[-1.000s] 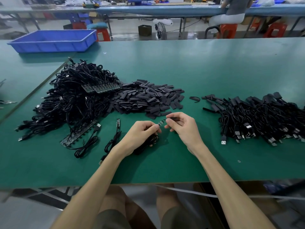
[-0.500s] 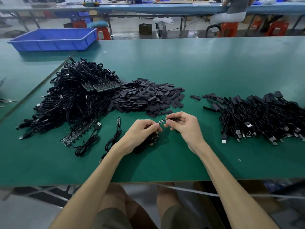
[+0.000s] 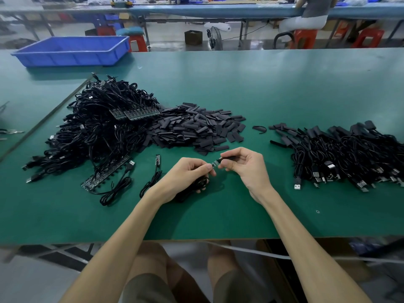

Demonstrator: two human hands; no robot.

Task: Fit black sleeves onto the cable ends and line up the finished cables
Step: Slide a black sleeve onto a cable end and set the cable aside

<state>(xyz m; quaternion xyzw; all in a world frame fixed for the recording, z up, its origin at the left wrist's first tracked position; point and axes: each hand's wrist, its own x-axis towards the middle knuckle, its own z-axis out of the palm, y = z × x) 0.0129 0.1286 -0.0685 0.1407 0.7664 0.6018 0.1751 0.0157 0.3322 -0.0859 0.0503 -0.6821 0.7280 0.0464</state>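
My left hand (image 3: 185, 178) curls round a coiled cable (image 3: 193, 187), fingertips pinching its little board end (image 3: 215, 164). My right hand (image 3: 246, 170) pinches a black sleeve (image 3: 228, 159), its mouth right at that end. Just beyond, the sleeve pile (image 3: 196, 127); far left, the unsleeved cable heap (image 3: 102, 132); right, the finished cables (image 3: 341, 156).

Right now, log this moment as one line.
left hand holds cable | right hand pinches sleeve | cable end bare, between hands | phase: sleeving
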